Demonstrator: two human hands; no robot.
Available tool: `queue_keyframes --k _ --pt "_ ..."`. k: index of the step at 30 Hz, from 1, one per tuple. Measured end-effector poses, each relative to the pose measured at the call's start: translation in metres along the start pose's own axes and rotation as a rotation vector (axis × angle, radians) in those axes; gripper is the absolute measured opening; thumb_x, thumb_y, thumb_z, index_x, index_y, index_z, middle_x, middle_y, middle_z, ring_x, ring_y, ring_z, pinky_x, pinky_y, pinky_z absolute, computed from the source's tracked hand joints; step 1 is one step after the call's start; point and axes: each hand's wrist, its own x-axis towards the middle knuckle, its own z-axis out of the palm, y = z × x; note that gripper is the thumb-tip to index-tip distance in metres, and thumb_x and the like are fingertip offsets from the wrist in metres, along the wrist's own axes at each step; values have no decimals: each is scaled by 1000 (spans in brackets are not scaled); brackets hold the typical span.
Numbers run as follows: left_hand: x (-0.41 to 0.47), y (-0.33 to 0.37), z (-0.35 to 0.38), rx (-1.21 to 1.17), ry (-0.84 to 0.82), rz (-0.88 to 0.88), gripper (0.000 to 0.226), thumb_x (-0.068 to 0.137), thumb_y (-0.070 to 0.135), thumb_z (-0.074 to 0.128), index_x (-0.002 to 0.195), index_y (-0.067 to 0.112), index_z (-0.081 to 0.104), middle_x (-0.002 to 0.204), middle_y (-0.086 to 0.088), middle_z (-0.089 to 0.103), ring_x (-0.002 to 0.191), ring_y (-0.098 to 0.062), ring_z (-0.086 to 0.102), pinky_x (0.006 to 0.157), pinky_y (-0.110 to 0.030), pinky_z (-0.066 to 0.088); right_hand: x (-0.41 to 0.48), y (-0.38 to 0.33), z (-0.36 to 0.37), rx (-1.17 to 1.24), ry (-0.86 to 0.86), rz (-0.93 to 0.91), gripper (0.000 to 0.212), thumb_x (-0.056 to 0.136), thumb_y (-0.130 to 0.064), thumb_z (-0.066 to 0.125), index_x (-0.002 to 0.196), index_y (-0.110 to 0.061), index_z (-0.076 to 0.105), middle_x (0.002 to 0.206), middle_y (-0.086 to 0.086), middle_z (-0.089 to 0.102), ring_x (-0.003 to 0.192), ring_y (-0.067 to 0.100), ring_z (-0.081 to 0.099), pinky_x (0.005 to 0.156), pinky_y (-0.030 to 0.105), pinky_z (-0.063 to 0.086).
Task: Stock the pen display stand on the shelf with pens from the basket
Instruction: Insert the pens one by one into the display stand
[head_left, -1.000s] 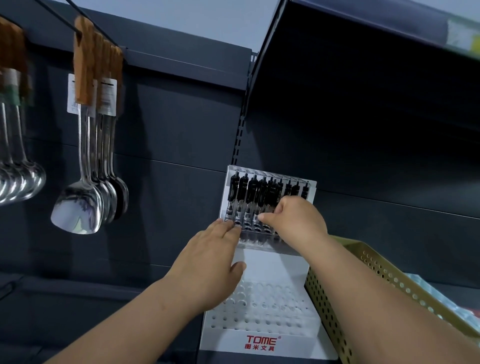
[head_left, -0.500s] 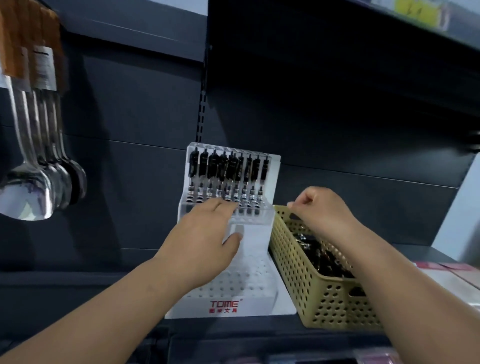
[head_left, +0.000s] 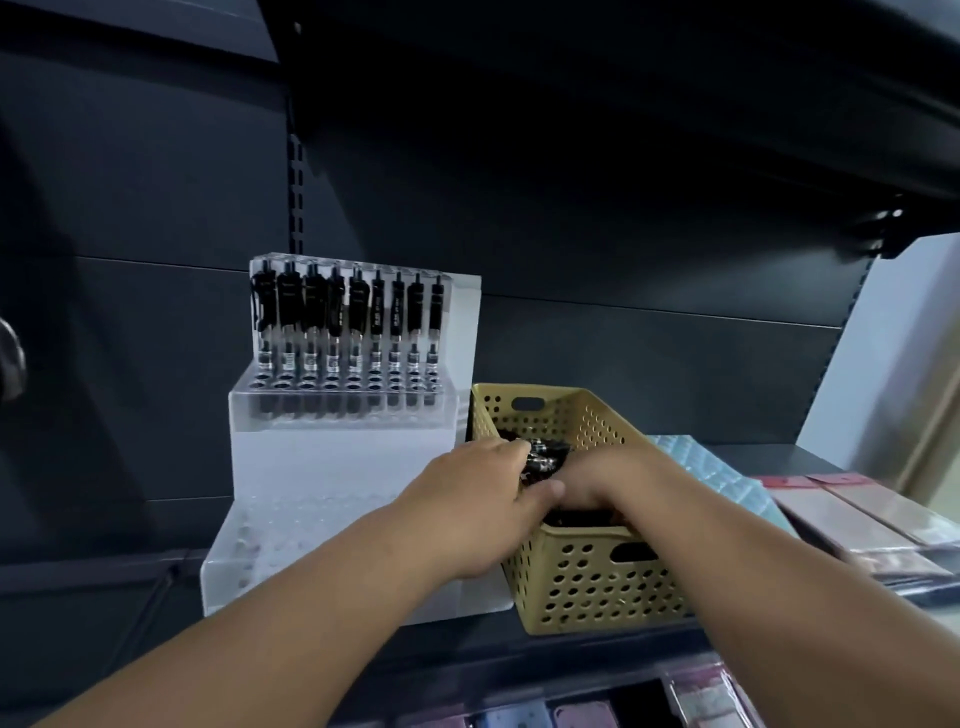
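Observation:
A clear stepped pen display stand (head_left: 332, 457) sits on the dark shelf, its top tier filled with several black pens (head_left: 343, 317) standing upright; the lower tiers show bare holes. To its right stands a yellow perforated basket (head_left: 587, 582) holding black pens. Both my hands are over the basket. My left hand (head_left: 467, 499) is closed around a bunch of black pens (head_left: 543, 460) lifted at the basket's left side. My right hand (head_left: 608, 478) reaches down into the basket, its fingers hidden behind the left hand and the pens.
The shelf's dark back panel rises behind the stand. Right of the basket lie a light blue quilted packet (head_left: 711, 467) and pink flat packages (head_left: 857, 525). More packaged goods (head_left: 571, 714) line the shelf below. An upper shelf overhangs at the top.
My view has swung right, away from the hanging ladles. My left hand left the stand and moved into the basket, taking hold of pens. My right hand dropped deeper into the basket.

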Motion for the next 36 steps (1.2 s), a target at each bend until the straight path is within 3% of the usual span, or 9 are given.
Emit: queue_keyframes --k 7,10,12,15,19,23,30,33,36 --pt "3 4 8 87 -33 -2 53 101 44 25 140 10 38 148 -6 34 135 -20 29 110 -31 21 2 -6 5 -64 -112 -92 39 103 -31 39 134 -12 52 139 12 51 127 29 48 100 34 36" --pt "2 6 8 81 -29 -1 52 101 41 24 141 11 36 149 -5 32 135 -18 27 110 -30 19 4 -2 4 -59 -203 -108 17 101 -28 45 103 -18 59 114 7 62 111 26 55 99 35 41" --pt "1 6 8 69 -40 -7 51 101 40 23 141 11 36 148 -5 32 136 -17 27 110 -30 19 4 0 3 -77 -251 -97 22 101 -23 47 111 -12 62 93 3 60 99 21 53 99 35 42" --pt "1 7 9 60 -44 -16 51 101 40 22 141 11 35 148 -5 32 136 -18 28 110 -31 21 8 1 3 -174 -185 -68 32 98 -23 52 124 -7 61 121 10 63 96 24 55 96 37 45" --pt "2 7 9 69 -49 -17 51 101 40 22 142 11 34 149 -5 31 136 -18 27 110 -31 22 11 1 6 -216 -120 -64 34 97 -27 51 124 -9 61 129 11 59 97 25 53 97 37 44" --pt "1 7 9 72 -57 -11 52 101 40 22 143 11 32 151 -5 27 137 -18 25 110 -31 20 7 0 5 -147 -21 -69 46 102 -31 42 139 -4 46 140 14 50 121 30 51 99 33 39" --pt "1 6 9 64 -51 -8 52 102 38 22 144 10 31 155 -6 23 140 -18 21 112 -32 18 19 5 5 -114 -149 -83 33 94 -22 56 123 -6 61 113 10 60 96 24 54 88 33 45" --pt "1 7 8 64 -53 -3 53 102 38 22 146 10 28 157 -6 19 141 -17 19 112 -31 16 20 7 7 -109 -70 -84 31 92 -19 55 121 -8 62 115 11 60 102 26 57 95 36 47" --pt "2 6 8 49 -59 -1 51 101 38 22 144 11 31 155 -6 23 139 -18 23 112 -31 19 23 7 8 -122 45 -74 31 96 -21 51 123 -8 58 120 12 61 104 27 59 86 32 46"
